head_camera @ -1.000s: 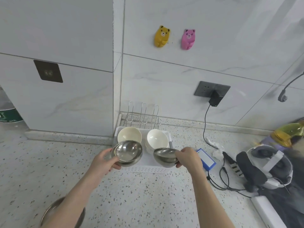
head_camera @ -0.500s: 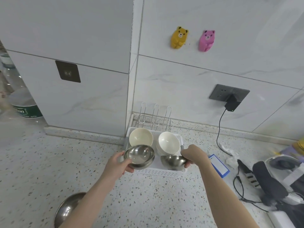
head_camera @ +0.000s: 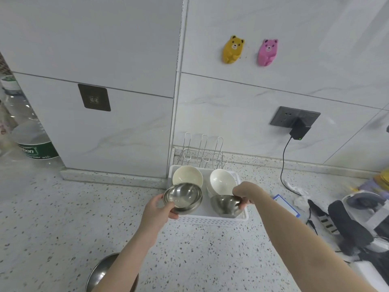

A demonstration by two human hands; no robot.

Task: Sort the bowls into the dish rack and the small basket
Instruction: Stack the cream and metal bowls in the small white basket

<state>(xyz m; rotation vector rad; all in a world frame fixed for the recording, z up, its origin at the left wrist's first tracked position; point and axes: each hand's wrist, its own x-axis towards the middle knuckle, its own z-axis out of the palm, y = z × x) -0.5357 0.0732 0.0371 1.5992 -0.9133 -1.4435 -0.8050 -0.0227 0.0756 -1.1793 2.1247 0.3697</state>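
Note:
A white perforated small basket (head_camera: 210, 220) stands on the speckled counter against the wall corner. Two white bowls lean inside it at the back, one cream (head_camera: 187, 174) on the left and one whiter (head_camera: 222, 181) on the right. My left hand (head_camera: 156, 209) grips a steel bowl (head_camera: 182, 197) by its rim over the basket's front left. My right hand (head_camera: 245, 191) holds a second steel bowl (head_camera: 226, 204) tilted down into the basket's front right. A wire dish rack (head_camera: 203, 150) stands empty just behind the basket.
A larger steel bowl (head_camera: 99, 275) lies on the counter near my left forearm. A charger cable (head_camera: 283, 165) runs down from the wall socket. Black devices, a power strip and a blue-edged card (head_camera: 282, 202) crowd the right side. A large water bottle (head_camera: 31, 142) stands far left.
Both hands have carried the steel bowls forward and down to the basket. The right bowl now dips inside the basket's front right; the left bowl hovers at the front left.

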